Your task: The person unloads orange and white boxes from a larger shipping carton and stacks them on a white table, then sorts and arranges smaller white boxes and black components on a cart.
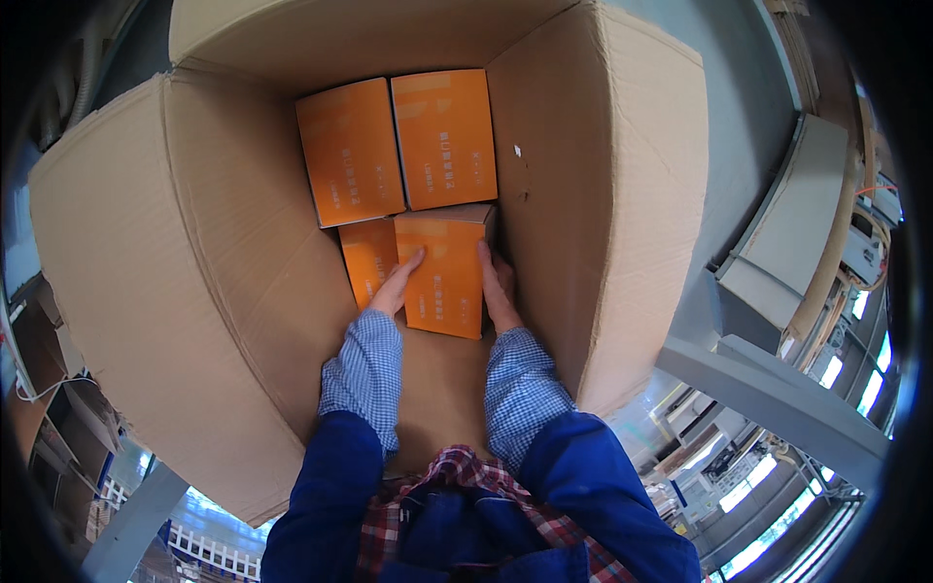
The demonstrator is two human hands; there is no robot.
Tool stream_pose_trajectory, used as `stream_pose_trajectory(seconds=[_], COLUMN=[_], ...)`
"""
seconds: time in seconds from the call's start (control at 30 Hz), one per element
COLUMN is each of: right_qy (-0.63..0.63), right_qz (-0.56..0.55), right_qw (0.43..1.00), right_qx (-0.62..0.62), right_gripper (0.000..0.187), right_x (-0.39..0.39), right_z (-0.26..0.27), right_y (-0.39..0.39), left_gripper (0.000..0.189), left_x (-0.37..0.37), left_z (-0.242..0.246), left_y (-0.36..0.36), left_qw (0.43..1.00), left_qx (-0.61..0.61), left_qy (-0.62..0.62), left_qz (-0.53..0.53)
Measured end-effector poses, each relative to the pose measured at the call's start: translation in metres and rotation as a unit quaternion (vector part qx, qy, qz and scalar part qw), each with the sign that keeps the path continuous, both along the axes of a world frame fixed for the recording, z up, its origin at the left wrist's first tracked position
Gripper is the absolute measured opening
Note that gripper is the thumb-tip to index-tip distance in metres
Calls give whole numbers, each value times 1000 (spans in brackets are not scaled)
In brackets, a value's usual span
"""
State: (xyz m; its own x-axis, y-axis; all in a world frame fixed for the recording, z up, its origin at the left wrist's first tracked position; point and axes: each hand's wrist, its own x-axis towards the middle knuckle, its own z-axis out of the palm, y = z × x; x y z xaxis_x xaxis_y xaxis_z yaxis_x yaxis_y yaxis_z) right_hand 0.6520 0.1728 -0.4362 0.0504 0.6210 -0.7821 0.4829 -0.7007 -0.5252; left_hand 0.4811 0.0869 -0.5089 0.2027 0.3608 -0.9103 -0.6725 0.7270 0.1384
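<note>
Both my hands reach down into a large open cardboard carton. Between them is an orange printed box, with my left hand on its left side and my right hand on its right side. The thumbs lie at its upper edges. Partly hidden behind that box and my left hand is a second orange box. Two more orange boxes, a left one and a right one, stand side by side at the carton's far end. All bear pale writing.
The carton's left flap and right flap are folded outward. Grey metal beams stand to the right. A pale grey panel lies beyond the right flap, and white slatted pieces show at lower left.
</note>
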Motion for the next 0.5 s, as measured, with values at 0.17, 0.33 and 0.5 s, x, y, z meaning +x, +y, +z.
stream_pose_trajectory(seconds=[0.17, 0.33, 0.5], right_qy=[62, 51, 149], right_qz=[-6, -92, -117], right_qw=[998, 993, 977], right_qx=[6, -48, -96], right_gripper=[74, 87, 74], right_x=[-3, -13, -32], right_z=[23, 44, 47], right_y=[-2, 8, 28], left_gripper=[73, 80, 91], left_x=[-14, -34, -47], left_z=[55, 116, 177], left_y=[6, 9, 3], left_qw=[1000, 984, 854], left_qx=[21, 117, 216], left_qy=[-5, 135, 448], left_qz=[-12, -24, -153])
